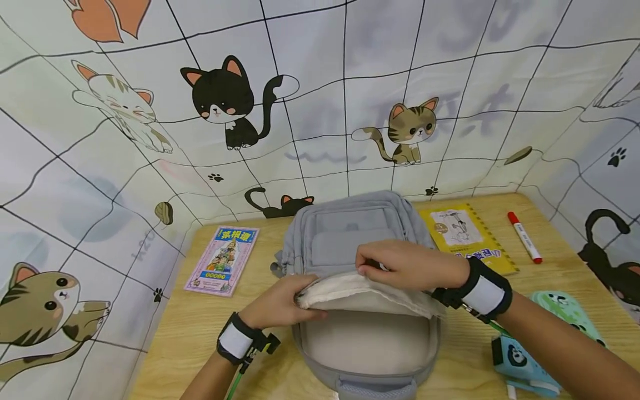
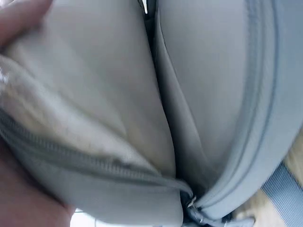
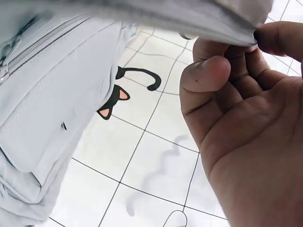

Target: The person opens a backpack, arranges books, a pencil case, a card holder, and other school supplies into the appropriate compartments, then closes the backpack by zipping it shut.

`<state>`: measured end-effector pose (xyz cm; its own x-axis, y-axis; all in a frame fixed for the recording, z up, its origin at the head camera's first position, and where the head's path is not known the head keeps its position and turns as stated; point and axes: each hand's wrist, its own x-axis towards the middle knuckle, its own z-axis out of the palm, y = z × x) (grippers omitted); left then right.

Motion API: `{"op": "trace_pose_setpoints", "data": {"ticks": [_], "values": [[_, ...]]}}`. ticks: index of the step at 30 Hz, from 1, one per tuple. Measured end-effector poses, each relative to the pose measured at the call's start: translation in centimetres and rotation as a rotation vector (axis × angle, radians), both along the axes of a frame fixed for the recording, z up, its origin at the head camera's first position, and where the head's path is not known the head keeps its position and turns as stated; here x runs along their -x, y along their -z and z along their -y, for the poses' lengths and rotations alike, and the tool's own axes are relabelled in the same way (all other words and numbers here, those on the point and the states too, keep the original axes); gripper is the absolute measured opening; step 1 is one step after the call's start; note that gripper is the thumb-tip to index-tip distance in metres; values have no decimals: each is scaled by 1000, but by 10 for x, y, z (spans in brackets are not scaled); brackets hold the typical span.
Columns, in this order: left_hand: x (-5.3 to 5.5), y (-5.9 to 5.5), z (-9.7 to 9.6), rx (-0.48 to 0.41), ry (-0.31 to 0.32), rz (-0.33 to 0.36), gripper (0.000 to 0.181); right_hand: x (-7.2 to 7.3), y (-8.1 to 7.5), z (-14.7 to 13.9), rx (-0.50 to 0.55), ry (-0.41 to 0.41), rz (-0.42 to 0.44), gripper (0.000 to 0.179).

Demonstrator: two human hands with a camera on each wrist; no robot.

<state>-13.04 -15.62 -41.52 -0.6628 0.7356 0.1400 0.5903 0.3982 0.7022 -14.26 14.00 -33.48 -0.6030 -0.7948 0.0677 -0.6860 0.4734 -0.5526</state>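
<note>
Basically, grey backpack (image 1: 340, 244) lies mid-table on the wood-grain tabletop (image 1: 185, 344), main compartment unzipped. Left hand (image 1: 280, 303) clamped on raised flap (image 1: 370, 300), right hand (image 1: 415, 264) pinching its edge. Pink-bordered booklet (image 1: 222, 261) left; yellow book (image 1: 462, 225), red-capped marker (image 1: 525, 237) right.

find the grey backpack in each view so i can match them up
Head: the backpack is at bottom centre.
Left wrist: the backpack fills most of the picture.
Right wrist: the backpack runs down the left side and across the top.
Shared landmark: its lifted flap, just below centre in head, lower left in left wrist, along the top in right wrist.
</note>
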Motion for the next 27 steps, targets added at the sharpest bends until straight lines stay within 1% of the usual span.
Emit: {"op": "trace_pose_setpoints", "data": {"ticks": [2, 4, 6, 7, 8, 9, 12, 13, 14, 15, 17, 19, 21, 23, 25, 27], "values": [[1, 5, 0, -41, 2, 13, 28, -1, 2, 0, 6, 2, 2, 10], [3, 9, 0, -72, 5, 11, 24, -4, 4, -1, 14, 18, 8, 11], [5, 9, 0, -93, -10, 15, 25, -11, 4, -6, -2, 61, 15, 12], [7, 8, 0, -100, -20, 17, 25, -15, 4, -9, -13, 89, 15, 18], [6, 2, -1, -110, -30, 19, 24, -20, 4, -13, -22, 114, 17, 28], [8, 0, -1, -114, -45, 30, 24, -25, 4, -18, -28, 138, 12, 41], [14, -9, 1, -129, -90, 82, 22, -38, 11, -29, -56, 214, -18, 89], [16, -13, 2, -130, -109, 102, 22, -40, 15, -32, -48, 235, -30, 100], [18, -15, 3, -134, -125, 123, 23, -41, 20, -34, -35, 254, -35, 106], [22, -13, 5, -138, -142, 146, 23, -41, 26, -36, -19, 272, -43, 109], [25, -15, 6, -152, -166, 173, 24, -38, 39, -39, 32, 295, -52, 109], [28, -15, 6, -165, -185, 185, 23, -35, 52, -40, 93, 306, -59, 101], [29, -15, 5, -170, -193, 191, 22, -31, 64, -40, 152, 297, -78, 87], [28, -14, 4, -168, -196, 210, 23, -28, 73, -39, 211, 291, -86, 70], [26, -15, 4, -165, -172, 229, 28, -25, 77, -39, 261, 289, -93, 53], [26, -18, 8, -158, -121, 268, 36, -22, 76, -40, 306, 290, -104, 42]]}}
